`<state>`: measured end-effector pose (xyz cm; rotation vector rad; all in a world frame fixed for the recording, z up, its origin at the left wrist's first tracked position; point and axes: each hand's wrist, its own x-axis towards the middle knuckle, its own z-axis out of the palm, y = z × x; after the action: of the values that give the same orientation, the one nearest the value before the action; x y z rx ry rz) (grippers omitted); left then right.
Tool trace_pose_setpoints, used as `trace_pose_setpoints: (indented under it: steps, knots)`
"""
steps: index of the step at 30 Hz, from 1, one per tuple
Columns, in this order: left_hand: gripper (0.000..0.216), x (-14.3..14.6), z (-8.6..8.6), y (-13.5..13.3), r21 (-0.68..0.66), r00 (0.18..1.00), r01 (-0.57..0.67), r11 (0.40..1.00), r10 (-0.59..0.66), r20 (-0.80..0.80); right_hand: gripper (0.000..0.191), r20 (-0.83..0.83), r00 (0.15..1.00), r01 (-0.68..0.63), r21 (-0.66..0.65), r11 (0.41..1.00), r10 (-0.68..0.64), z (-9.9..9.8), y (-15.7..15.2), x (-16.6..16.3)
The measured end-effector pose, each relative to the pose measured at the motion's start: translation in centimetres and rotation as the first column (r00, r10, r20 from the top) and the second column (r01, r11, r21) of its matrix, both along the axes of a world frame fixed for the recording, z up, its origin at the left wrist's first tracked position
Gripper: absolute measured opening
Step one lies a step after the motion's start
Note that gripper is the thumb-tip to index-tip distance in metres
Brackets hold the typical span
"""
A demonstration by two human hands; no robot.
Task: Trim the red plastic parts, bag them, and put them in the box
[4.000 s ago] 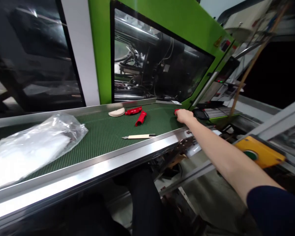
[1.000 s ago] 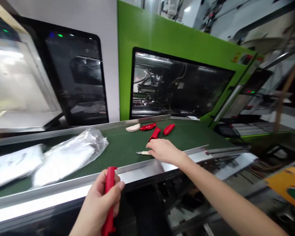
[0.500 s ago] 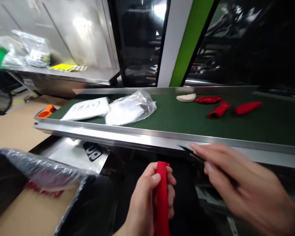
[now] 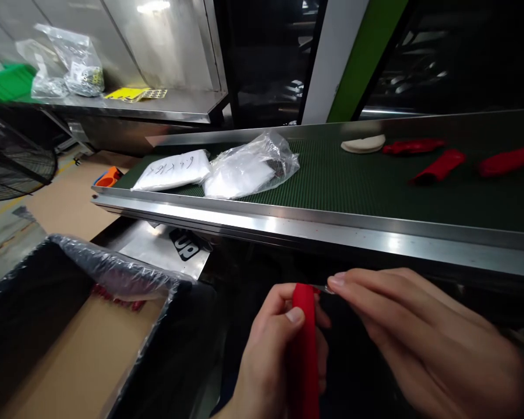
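Note:
My left hand (image 4: 266,361) is closed round a long red plastic part (image 4: 303,355), held upright below the conveyor's edge. My right hand (image 4: 423,343) is closed on a small knife (image 4: 325,288); only its metal tip shows, touching the top of the red part. Three more red parts (image 4: 439,167) lie on the green conveyor belt (image 4: 353,186) at the right, beside a cream-coloured curved piece (image 4: 363,144).
Two plastic bags with white contents (image 4: 248,169) lie on the belt's left end. A cardboard box lined with clear plastic film (image 4: 82,326) stands at lower left. A steel shelf (image 4: 157,105) with bags and a fan (image 4: 13,163) are farther left.
My right hand went from the far belt end to the knife, picked it up and brought it to the red part in my left hand. The view swung down and left.

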<state>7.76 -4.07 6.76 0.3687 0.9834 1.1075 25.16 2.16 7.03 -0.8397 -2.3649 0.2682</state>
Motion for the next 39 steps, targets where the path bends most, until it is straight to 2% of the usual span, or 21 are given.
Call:
trace_pose_setpoints:
  steps: [14, 27, 32, 39]
  knots:
    - [0.025, -0.1, -0.5, -0.2, 0.018, 1.0, 0.006, 1.0, -0.006, 0.031, 0.039, 0.008, 1.0, -0.025, -0.042, 0.999, 0.026, -0.9, -0.2, 0.1]
    - [0.022, 0.4, -0.2, 0.0, -0.003, 0.998, -0.057, 0.998, 0.057, 0.027, 0.044, -0.046, 0.999, -0.008, 0.008, 1.0, 0.008, -0.9, -1.3, -0.5]
    - [0.025, 0.3, -0.1, 0.3, -0.049, 0.994, -0.09, 0.995, 0.092, 0.053, 0.044, 0.024, 0.999, -0.043, 0.005, 0.999, 0.043, -0.9, -1.8, -0.2]
    - [0.018, -0.3, 0.3, 0.9, -0.022, 0.993, -0.111, 0.994, 0.112, 0.022, 0.048, 0.058, 0.997, -0.056, 0.045, 0.997, 0.053, -1.5, -2.9, 0.0]
